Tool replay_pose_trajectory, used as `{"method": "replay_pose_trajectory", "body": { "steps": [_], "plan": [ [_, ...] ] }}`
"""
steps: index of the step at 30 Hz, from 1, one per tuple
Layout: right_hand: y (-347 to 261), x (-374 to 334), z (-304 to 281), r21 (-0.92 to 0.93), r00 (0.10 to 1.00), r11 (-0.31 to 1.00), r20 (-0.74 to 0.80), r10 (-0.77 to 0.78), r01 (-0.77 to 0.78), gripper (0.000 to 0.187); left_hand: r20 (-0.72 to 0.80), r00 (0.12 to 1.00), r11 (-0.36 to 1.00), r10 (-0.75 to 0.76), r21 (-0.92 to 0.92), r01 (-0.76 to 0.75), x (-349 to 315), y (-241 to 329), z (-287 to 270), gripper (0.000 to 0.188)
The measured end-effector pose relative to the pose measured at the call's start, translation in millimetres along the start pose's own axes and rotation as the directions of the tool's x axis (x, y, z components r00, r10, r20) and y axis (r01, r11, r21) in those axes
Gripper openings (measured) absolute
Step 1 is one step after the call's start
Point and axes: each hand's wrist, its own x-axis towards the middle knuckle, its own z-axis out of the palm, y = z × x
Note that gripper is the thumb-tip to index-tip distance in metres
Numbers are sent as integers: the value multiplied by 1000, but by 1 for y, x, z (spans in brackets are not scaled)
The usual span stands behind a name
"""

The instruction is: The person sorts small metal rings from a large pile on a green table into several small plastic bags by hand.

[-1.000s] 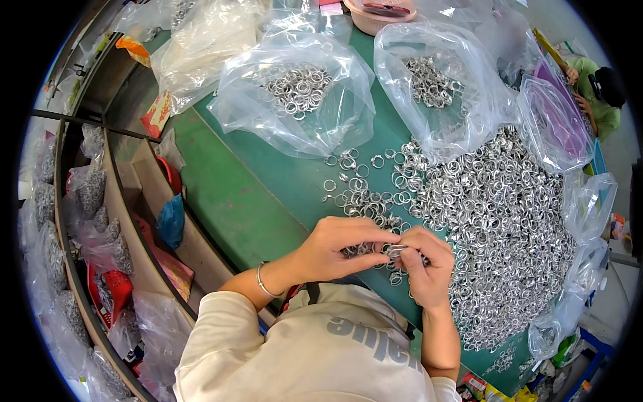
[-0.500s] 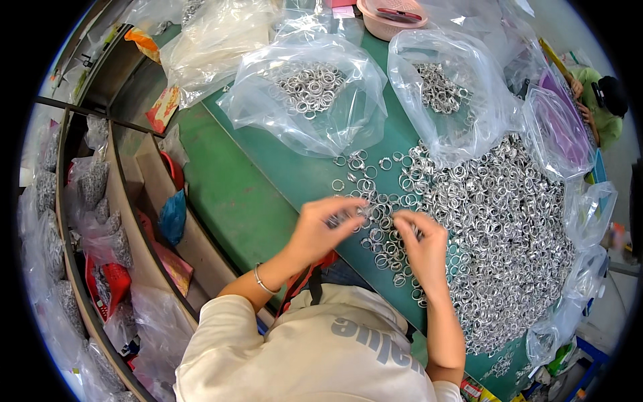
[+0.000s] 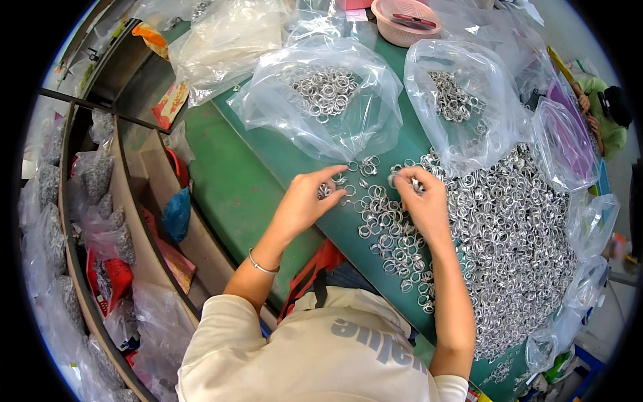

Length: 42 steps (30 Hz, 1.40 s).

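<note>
I'm watching the left hand (image 3: 301, 199) cupping rings (image 3: 324, 191), the right hand (image 3: 423, 202) pinching more, two clear bags (image 3: 321, 137) holding small heaps (image 3: 328, 90), the large loose pile (image 3: 516, 248) on the worktop (image 3: 278, 144) seemingly awaiting handling

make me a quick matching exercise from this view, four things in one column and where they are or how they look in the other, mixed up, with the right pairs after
1. left hand
2. biggest ring heap
3. pink basket
4. blue plastic bag

A. at the top of the view, a red item in it
B. wears a bracelet at its wrist
C. crumpled, at left
D. spread out right of the right hand

Pairs: 1-B, 2-D, 3-A, 4-C
</note>
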Motion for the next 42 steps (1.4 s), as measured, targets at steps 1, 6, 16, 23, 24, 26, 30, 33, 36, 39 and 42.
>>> {"method": "replay_pose_trajectory", "body": {
  "steps": [1,6,16,23,24,26,30,33,36,39,42],
  "plan": [
    [-3,-4,-9,278,986,947,79,146,-162,8,0,1000,1000,10,-10,-10,1,-1,-2,31],
    [-13,-2,-21,862,948,399,305,88,-314,12,-47,998,999,-48,15,49,5,0,-9,26],
    [-13,2,0,797,958,531,237,161,-287,26,-155,983,987,102,137,-81,4,0,5,20],
    [-11,-7,-8,839,974,495,181,138,-226,17,-143,974,897,173,432,-96,24,-3,21,22],
    [-11,-8,-10,852,974,474,182,133,-224,14,-127,976,886,176,452,-101,26,-4,20,22],
    [-9,-11,-16,875,975,431,185,122,-220,12,-136,970,911,202,390,-135,28,-10,21,20],
    [-10,-21,-24,897,962,364,186,200,-249,18,-230,962,980,150,-95,-175,26,-16,15,11],
    [-3,-23,-24,819,968,519,176,178,-244,17,149,971,535,-186,-814,227,15,-6,-3,13],
    [-8,-23,-21,661,940,676,148,307,-325,15,321,946,131,-46,-937,324,4,-14,-5,19],
    [-15,-21,-16,370,907,833,79,413,-412,12,351,936,-73,-31,-934,348,-3,-20,0,25],
    [-8,-19,-6,-95,999,995,-37,22,-25,13,254,948,246,-194,-922,298,-5,-14,3,26]
  ]
}}
